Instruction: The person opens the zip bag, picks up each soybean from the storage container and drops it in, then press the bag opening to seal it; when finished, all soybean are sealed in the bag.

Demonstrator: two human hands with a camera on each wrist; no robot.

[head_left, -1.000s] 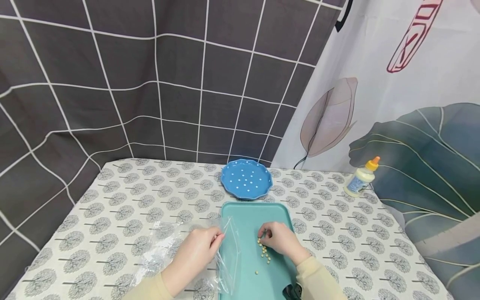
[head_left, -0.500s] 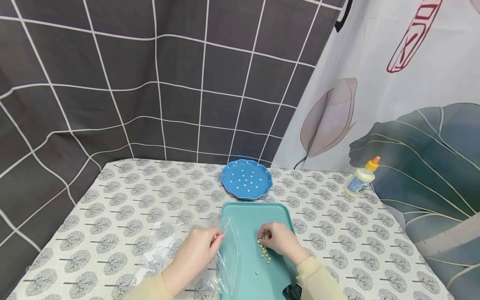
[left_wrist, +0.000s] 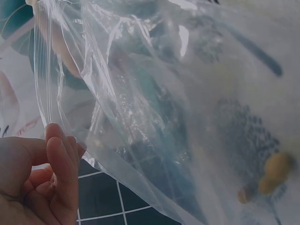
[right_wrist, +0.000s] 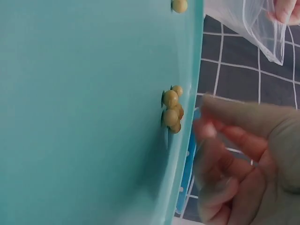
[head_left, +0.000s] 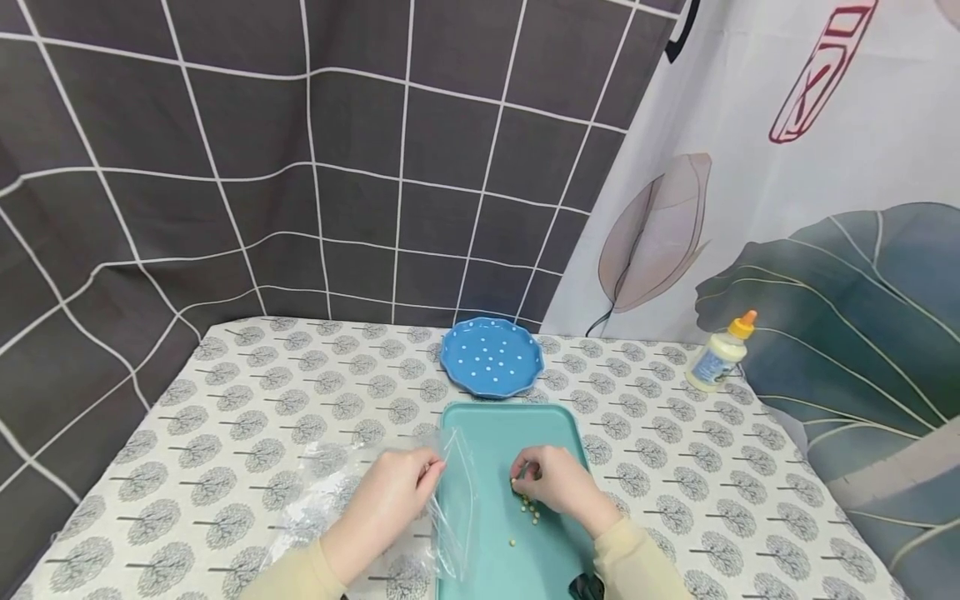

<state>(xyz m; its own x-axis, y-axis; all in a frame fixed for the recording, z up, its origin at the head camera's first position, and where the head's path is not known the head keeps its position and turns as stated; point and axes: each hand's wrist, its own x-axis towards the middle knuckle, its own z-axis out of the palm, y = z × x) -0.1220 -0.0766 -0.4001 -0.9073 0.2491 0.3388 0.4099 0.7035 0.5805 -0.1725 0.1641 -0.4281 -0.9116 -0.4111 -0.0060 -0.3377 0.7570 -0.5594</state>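
My left hand (head_left: 393,496) pinches the rim of a clear plastic bag (head_left: 333,492) and holds its mouth open beside the teal tray (head_left: 487,429). In the left wrist view its fingers (left_wrist: 61,159) grip the bag's edge (left_wrist: 140,108). My right hand (head_left: 555,483) hovers over the tray with fingers curled, just above several small yellow beans (head_left: 529,507). The right wrist view shows a bean cluster (right_wrist: 172,110) on the tray (right_wrist: 84,117) and blurred fingertips (right_wrist: 220,145) a little apart from it. I cannot tell whether they hold a bean.
A blue dotted plate (head_left: 491,357) sits just beyond the tray. A glue bottle with an orange cap (head_left: 718,354) stands at the far right of the patterned tablecloth (head_left: 247,375). Curtains hang close behind the table.
My right hand has shifted slightly up and left from the bean cluster. The left hand keeps its pinch on the bag without moving.
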